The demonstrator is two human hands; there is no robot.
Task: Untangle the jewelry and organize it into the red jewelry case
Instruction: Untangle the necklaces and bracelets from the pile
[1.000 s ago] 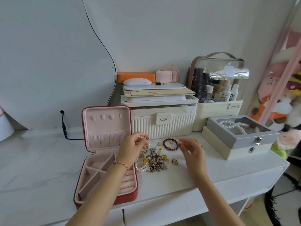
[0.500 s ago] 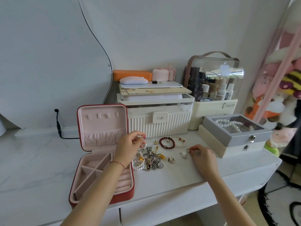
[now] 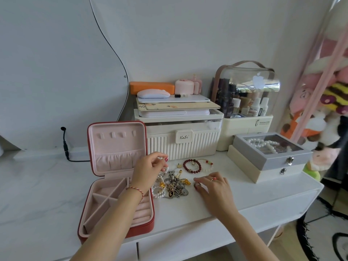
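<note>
Right hand [image 3: 214, 187] beside tangled jewelry [image 3: 172, 185]

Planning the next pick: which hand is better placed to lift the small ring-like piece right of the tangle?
Right hand: its fingertips already sit at the small piece; the left hand is pinching a pearl strand.

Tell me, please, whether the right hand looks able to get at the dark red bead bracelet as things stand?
Probably yes: the right hand rests on the table just in front of the dark red bead bracelet, with only bare tabletop between them.
</note>
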